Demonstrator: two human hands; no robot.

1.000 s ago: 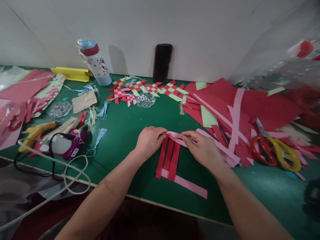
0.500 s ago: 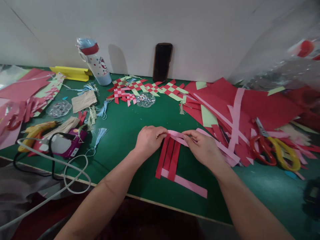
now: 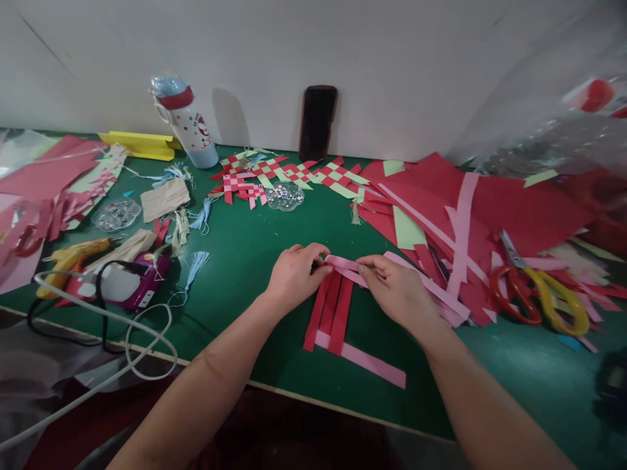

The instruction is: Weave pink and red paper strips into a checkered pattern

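Between my two hands a pink paper strip (image 3: 344,263) runs across the top ends of several red paper strips (image 3: 339,316). My left hand (image 3: 300,274) pinches its left end, close to the red strips' tops. At the other side my right hand (image 3: 392,287) holds the pink strip between thumb and fingers. The red strips hang down toward me over the table, side by side. Another pink strip (image 3: 375,365) crosses their lower ends and sticks out to the right. My fingers partly cover the upper crossing.
Scissors (image 3: 516,287) and red paper sheets (image 3: 519,202) lie at right. Woven paper pieces (image 3: 298,173), a tray of small eyes (image 3: 285,196) and a leaning phone (image 3: 318,122) are at the back. Left are a bottle (image 3: 193,130), a glue gun (image 3: 73,258) and a white cable (image 3: 166,346).
My left fingers have shifted slightly on the strip's left end, and the thumb sits lower. The right hand has hardly moved.
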